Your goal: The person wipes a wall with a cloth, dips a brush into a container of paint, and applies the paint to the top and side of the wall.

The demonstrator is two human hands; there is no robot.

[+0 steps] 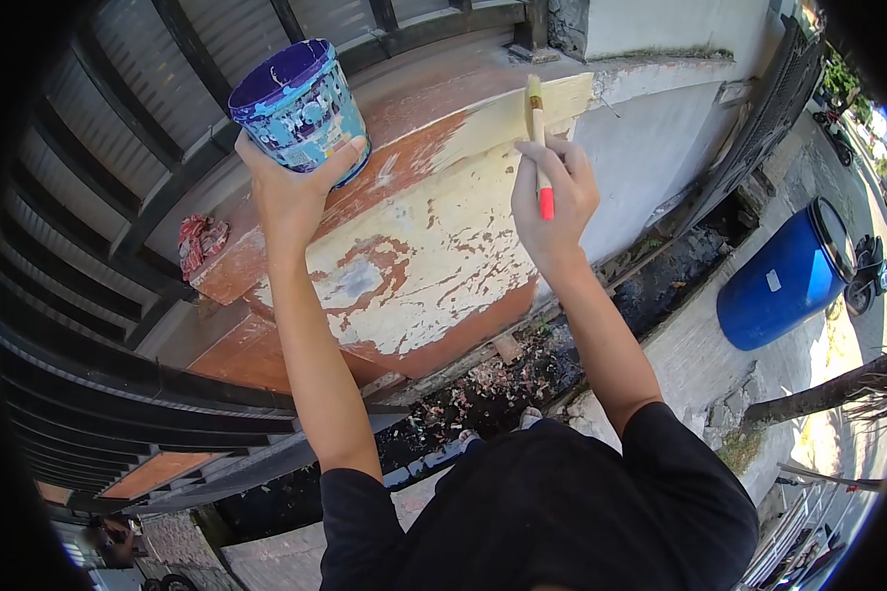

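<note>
My left hand [291, 187] grips a paint-splattered blue and purple bucket [310, 123] from below and the side, holding it at the ledge of the low wall. In my right hand [557, 202] is a paintbrush [539, 128] with a pale wooden handle and a red end. Its bristles point up and rest against the cream-painted edge of the ledge [508, 118]. Left of the brush the ledge is reddish-brown with streaky cream marks. Below it, the wall face [443, 266] shows patchy cream paint, peeling over reddish-brown. The bucket's contents are mostly hidden.
A crumpled red and white cloth [202, 244] lies on the ledge at left, beside dark metal fence bars [128, 98]. Under the wall runs a gutter [493, 389] littered with paint flakes. A blue barrel [784, 281] stands on the pavement at right, near a tree trunk [818, 394].
</note>
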